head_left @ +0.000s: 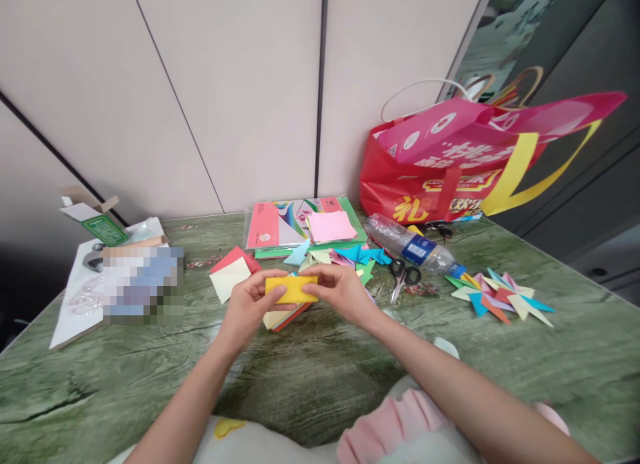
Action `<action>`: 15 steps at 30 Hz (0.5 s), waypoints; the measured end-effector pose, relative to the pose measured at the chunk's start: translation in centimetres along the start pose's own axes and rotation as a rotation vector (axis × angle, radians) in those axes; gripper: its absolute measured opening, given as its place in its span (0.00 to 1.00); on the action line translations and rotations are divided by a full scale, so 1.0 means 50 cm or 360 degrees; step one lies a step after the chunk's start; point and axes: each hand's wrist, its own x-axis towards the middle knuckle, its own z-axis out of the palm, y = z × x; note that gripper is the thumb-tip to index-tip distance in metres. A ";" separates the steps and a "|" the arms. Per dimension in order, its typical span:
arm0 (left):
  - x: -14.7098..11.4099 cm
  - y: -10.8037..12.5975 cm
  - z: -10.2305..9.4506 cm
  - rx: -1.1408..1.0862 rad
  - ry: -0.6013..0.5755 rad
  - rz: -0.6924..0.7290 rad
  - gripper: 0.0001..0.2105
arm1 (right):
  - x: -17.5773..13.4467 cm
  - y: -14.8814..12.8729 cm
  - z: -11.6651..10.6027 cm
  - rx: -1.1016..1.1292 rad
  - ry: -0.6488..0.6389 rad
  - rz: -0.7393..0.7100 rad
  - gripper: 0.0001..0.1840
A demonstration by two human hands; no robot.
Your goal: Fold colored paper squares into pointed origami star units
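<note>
A yellow piece of paper (291, 289), folded into a narrow rectangle, is held up above the table between both hands. My left hand (249, 304) pinches its left end, thumb on the near face. At the other end, my right hand (347, 292) grips it the same way. Beneath it lies a small stack of coloured paper squares (286, 317), partly hidden by the yellow paper. A cream paper square (231, 277) rests on a red one (243, 257) just beyond my left hand. Folded coloured paper pieces (360, 254) lie behind my right hand.
Scissors (400, 281) lie near a plastic bottle (415, 244) on its side. A pile of folded paper pieces (503, 296) is at right. Behind stand a red bag (430, 164) and paper packs (263, 231) topped with pink sheets (331, 225). An opened box (97, 221) is at left.
</note>
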 end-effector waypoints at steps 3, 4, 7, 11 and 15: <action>-0.001 0.001 0.001 -0.0002 0.0021 0.0009 0.15 | 0.000 0.001 0.000 0.0033 0.0003 -0.0013 0.13; -0.001 0.001 0.001 -0.0002 0.0033 0.0013 0.15 | 0.000 0.001 0.000 0.0038 0.0004 -0.0015 0.13; -0.001 0.002 0.002 -0.0001 0.0073 0.0012 0.15 | 0.000 0.000 0.000 0.0054 0.0007 0.0003 0.12; -0.002 0.003 0.002 0.0007 0.0086 0.0006 0.15 | -0.001 -0.004 0.001 0.0061 0.0035 0.0038 0.13; -0.003 0.003 0.002 0.0009 0.0080 0.0014 0.16 | -0.001 -0.005 0.002 0.0067 0.0032 0.0039 0.13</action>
